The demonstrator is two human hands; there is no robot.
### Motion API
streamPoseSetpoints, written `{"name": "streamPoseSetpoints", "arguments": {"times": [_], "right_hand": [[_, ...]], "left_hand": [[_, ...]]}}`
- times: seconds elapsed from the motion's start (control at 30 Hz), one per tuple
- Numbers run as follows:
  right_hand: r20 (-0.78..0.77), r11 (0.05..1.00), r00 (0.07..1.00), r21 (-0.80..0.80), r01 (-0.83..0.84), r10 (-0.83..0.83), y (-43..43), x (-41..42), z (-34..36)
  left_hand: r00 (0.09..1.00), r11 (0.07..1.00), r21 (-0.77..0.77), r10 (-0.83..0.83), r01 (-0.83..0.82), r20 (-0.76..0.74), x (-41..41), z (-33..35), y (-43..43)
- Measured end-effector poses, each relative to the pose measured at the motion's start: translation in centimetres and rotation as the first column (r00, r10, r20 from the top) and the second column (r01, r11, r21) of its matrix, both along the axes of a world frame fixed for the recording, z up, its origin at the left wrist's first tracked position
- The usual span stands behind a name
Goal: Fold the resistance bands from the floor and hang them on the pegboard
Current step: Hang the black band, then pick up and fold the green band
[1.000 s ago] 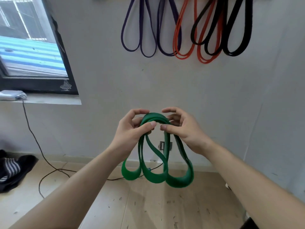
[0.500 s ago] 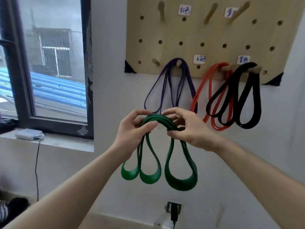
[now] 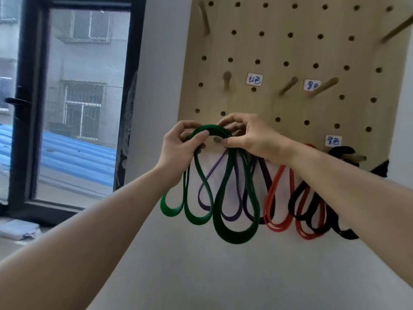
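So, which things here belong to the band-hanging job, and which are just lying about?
Job: green band, gripped by left hand and right hand; pegboard; purple band, orange band, black band already hanging.
Lying about: pale object on the sill; window.

Plain white wall (image 3: 201,276) from 3 to 6 o'clock, black-framed window (image 3: 132,86) at 10 o'clock, soft grey daylight, blue corrugated roof (image 3: 73,157) and grey building (image 3: 67,63) outside.

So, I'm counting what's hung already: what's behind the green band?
A purple band hangs behind the green band, below the pegboard. Its top, and whatever it hangs from, is covered by the right hand.
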State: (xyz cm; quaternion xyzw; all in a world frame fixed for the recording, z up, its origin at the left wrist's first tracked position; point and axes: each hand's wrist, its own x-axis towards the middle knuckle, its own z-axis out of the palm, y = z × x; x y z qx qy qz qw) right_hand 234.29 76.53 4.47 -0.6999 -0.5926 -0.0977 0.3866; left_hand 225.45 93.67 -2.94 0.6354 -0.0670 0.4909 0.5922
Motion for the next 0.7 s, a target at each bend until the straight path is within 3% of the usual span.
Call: {"name": "streamPoseSetpoints", "arguments": {"times": [0.2,0.37,0.53,0.7], "right_hand": [[0.073,0.992,0.991,-0.047,0.114,-0.11,3.1,2.8,2.9],[0.181,0.95,0.958,-0.184,0.254,-0.221,4.0,5.2,2.5],[0.466,0.872,0.755,0.084,0.481,-0.461,4.3,6.1,1.3],[0.434,0.758,0.653,0.12,0.642,-0.621,4.3,5.0,1.1]], "left_hand": [[0.997,0.997,0.037,0.074,-0.074,0.001,2.6,2.0,2.0],[0.983,0.976,0.163,0.161,-0.146,-0.084,5.3,1.9,3.4],[0.945,0.937,0.215,0.304,-0.274,-0.121,7.8,1.8,4.0],[0.88,0.903,0.263,0.404,-0.34,-0.249,8.6,1.8,4.4]]}}
